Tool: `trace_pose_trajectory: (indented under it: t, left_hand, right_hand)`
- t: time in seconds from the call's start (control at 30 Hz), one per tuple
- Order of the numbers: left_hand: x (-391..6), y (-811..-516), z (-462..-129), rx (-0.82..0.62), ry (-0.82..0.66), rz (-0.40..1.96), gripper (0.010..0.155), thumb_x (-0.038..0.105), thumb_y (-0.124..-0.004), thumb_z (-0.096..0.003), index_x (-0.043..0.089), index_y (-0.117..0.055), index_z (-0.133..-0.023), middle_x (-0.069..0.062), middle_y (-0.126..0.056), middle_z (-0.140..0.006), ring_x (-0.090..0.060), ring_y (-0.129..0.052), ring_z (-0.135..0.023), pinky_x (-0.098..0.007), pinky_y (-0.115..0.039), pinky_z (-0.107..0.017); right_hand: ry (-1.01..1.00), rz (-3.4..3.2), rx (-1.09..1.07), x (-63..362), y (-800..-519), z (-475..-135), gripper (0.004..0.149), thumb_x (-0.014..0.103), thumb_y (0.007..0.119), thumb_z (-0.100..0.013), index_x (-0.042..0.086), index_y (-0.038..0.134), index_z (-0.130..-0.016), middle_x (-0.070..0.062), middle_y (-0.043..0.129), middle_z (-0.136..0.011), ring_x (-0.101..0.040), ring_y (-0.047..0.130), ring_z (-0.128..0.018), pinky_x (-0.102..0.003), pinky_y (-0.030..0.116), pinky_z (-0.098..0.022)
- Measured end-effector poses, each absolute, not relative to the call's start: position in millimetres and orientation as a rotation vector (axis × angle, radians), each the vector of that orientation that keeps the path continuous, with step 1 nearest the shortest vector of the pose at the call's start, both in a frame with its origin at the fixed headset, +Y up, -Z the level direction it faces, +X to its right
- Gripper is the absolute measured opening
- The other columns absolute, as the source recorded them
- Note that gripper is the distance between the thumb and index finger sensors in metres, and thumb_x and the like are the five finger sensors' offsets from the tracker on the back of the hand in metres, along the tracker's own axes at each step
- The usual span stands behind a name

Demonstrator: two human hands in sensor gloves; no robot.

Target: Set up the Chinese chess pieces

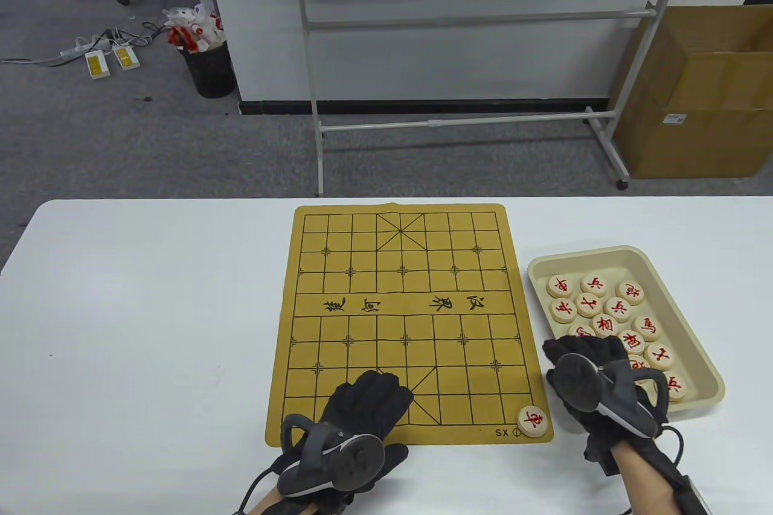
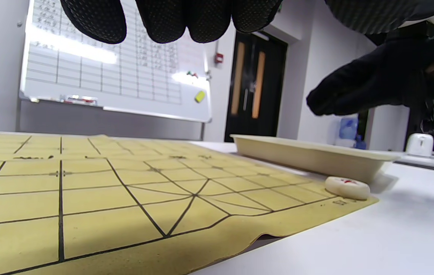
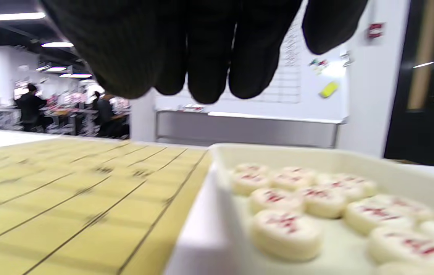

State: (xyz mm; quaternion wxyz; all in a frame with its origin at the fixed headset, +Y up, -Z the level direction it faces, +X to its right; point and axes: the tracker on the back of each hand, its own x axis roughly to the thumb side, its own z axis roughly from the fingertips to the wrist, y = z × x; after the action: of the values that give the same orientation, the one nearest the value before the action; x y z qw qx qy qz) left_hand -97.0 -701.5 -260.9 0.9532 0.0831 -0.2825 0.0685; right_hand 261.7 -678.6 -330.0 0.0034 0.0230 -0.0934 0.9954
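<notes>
1. Right hand (image 1: 595,385) hovers over the near end of the tray (image 1: 694,310). The fingers hang loosely curled, close together, with nothing visibly between them. I cannot tell whether a fingertip touches a piece below.
2. Left hand (image 1: 356,418) rests palm-down at the near edge of the board (image 1: 398,322), fingers loosely together and holding nothing.
3. One piece (image 1: 533,421) sits at the board's near right corner, red character up. It overhangs the corner point slightly, toward the mat's edge.
4. Risk: pieces in the tray lie packed and touching. A pinch on one may drag or flip a neighbour, or lift two at once.
5. Risk: the right wrist passes close above the placed piece on the way out. A brush from the glove or its cable could slide it off its point.
6. Risk: the mat's near edge is lifted into a ripple in the left wrist view. Left-hand pressure or a shift could move the mat and the piece with it.
7. Risk: glove thickness hides the characters, so a wrong piece could be picked.
8. Counts: boards 1; trays 1; pieces on board 1; pieces in tray (image 1: 589,305) about 15 visible, some partly hidden under the right hand, so inexact.
</notes>
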Motion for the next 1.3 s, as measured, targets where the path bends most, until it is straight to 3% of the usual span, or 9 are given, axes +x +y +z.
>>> trace_pose_trajectory:
  t: [0.17, 0.27, 0.43, 0.53, 0.73, 1.3]
  left_hand:
    - [-96.9, -701.7, -260.6, 0.175, -0.574, 0.141, 0.079, 0.060, -0.064, -0.0387, 0.029, -0.043, -0.109, -0.005, -0.046, -0.118, -0.033, -0.051, -0.111, -0.060, -0.057, -0.077]
    - [-97.7, -701.8, -261.2, 0.174, -0.569, 0.138, 0.079, 0.060, -0.064, -0.0387, 0.029, -0.043, -0.109, -0.005, -0.047, -0.118, -0.033, -0.051, -0.111, -0.060, -0.057, -0.077]
    - [-99.7, -703.4, -263.0, 0.161, -0.564, 0.144, 0.079, 0.060, -0.064, -0.0388, 0.029, -0.044, -0.109, -0.005, -0.047, -0.118, -0.033, -0.051, -0.111, -0.060, -0.057, -0.077]
    - [-98.5, -704.2, -262.5, 0.148, -0.574, 0.141, 0.079, 0.060, -0.064, -0.0388, 0.029, -0.044, -0.108, -0.005, -0.047, -0.118, -0.033, -0.051, -0.111, -0.060, -0.057, -0.077]
    - [-97.7, -704.9, -261.9, 0.141, -0.580, 0.136, 0.079, 0.060, -0.064, -0.0388, 0.029, -0.044, -0.109, -0.005, -0.046, -0.118, -0.033, -0.051, -0.111, -0.060, -0.057, -0.077]
    - [-97.5, -705.0, -262.1, 0.142, -0.573, 0.133, 0.078, 0.060, -0.064, -0.0388, 0.029, -0.045, -0.108, -0.005, -0.047, -0.118, -0.033, -0.052, -0.111, -0.060, -0.057, -0.077]
  right_hand:
    - [-0.033, 3.216, -0.073, 290.5, -682.4, -360.0, 0.061, 0.034, 0.086, -0.046, 0.025, 0.069, -0.104, -0.007, 0.073, -0.110, -0.034, 0.079, -0.098, -0.063, 0.055, -0.076]
    - [0.285, 3.308, -0.091, 295.4, -706.9, -383.7, 0.064, 0.033, 0.085, -0.047, 0.028, 0.063, -0.106, -0.004, 0.069, -0.113, -0.033, 0.077, -0.100, -0.062, 0.054, -0.077]
    - [0.501, 3.314, -0.105, 299.0, -735.9, -404.8, 0.067, 0.036, 0.088, -0.045, 0.032, 0.062, -0.107, -0.006, 0.067, -0.114, -0.033, 0.077, -0.100, -0.063, 0.053, -0.077]
    - [0.477, 3.301, -0.103, 301.9, -738.5, -405.5, 0.067, 0.038, 0.089, -0.044, 0.035, 0.063, -0.106, -0.005, 0.071, -0.112, -0.032, 0.079, -0.099, -0.063, 0.053, -0.077]
    - [0.407, 3.363, -0.137, 304.0, -740.3, -402.6, 0.068, 0.047, 0.087, -0.041, 0.024, 0.070, -0.103, -0.003, 0.090, -0.094, -0.028, 0.091, -0.085, -0.062, 0.057, -0.076]
    - [0.376, 3.389, -0.099, 298.6, -750.7, -399.8, 0.075, 0.047, 0.090, -0.039, 0.024, 0.062, -0.105, -0.001, 0.083, -0.102, -0.028, 0.085, -0.093, -0.062, 0.055, -0.077]
